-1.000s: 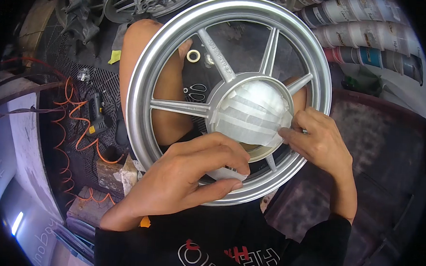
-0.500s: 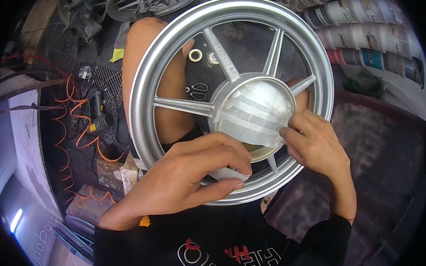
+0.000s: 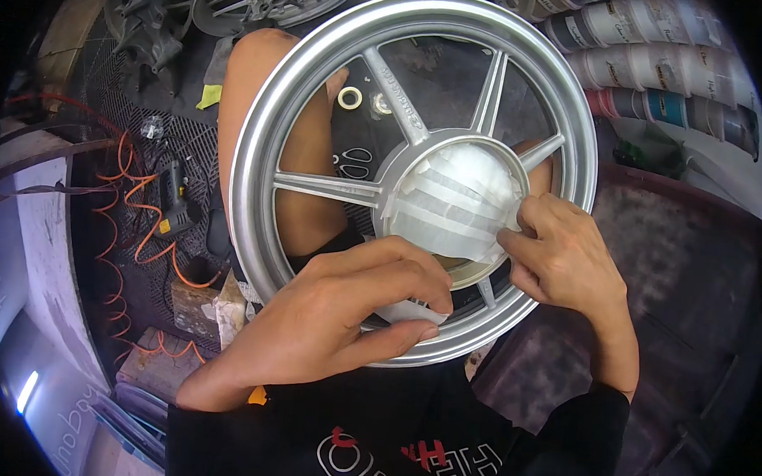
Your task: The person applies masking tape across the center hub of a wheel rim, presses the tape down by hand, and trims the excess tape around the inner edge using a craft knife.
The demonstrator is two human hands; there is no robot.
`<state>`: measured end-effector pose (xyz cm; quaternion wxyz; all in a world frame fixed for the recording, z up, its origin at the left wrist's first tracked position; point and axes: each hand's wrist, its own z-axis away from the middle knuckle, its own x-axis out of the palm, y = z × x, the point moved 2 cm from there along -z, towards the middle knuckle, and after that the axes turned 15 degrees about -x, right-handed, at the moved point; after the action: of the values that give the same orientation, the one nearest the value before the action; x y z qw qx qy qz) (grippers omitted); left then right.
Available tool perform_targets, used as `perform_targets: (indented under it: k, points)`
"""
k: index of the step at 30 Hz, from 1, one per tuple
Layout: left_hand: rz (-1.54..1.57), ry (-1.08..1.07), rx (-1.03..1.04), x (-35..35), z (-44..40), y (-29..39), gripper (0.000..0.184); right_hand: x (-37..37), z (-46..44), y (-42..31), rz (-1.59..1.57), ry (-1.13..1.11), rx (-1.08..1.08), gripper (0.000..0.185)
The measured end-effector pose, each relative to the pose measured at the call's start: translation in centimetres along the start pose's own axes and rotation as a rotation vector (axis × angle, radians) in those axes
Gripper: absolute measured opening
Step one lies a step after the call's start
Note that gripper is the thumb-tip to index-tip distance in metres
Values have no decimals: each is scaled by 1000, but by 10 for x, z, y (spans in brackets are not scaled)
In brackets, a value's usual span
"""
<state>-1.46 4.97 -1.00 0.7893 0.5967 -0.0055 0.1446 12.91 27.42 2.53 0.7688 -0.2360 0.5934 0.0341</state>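
A silver spoked wheel rim [image 3: 257,147] lies over my lap. Overlapping pale strips of masking tape [image 3: 450,203] cover most of its round hub; a gap shows along the hub's lower edge. My left hand [image 3: 344,309], at the lower left of the rim, pinches a whitish strip of tape [image 3: 412,312] between thumb and fingers. At the hub's lower right edge, my right hand [image 3: 559,250] has its thumb and fingertips pressed together on the edge of the tape covering.
Beyond the rim's spokes lie a tape roll [image 3: 349,98] and scissors [image 3: 353,162]. A tool with a black and yellow body [image 3: 176,199] and an orange coiled hose [image 3: 112,269] are at left. Other metal wheels [image 3: 272,8] stand behind; stacked labelled tubs [image 3: 660,67] are at upper right.
The rim has shifted slightly right in view compared with a second ago. Both hands keep nearly the same pose, with the right fingertips still at the tape's edge.
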Motion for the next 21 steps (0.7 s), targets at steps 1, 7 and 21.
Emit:
perform_targets:
  k: [1,7,21]
  points:
    - [-6,0,3,0,0,0,23,0,1,1,-2,7,-4,21]
    - [2,3,-8,3,-1,0,22,-3,2,1,-82,-18,-18,23]
    - [-14,3,-23,4,0,4,20,10,-8,2,-2,-13,-66,23]
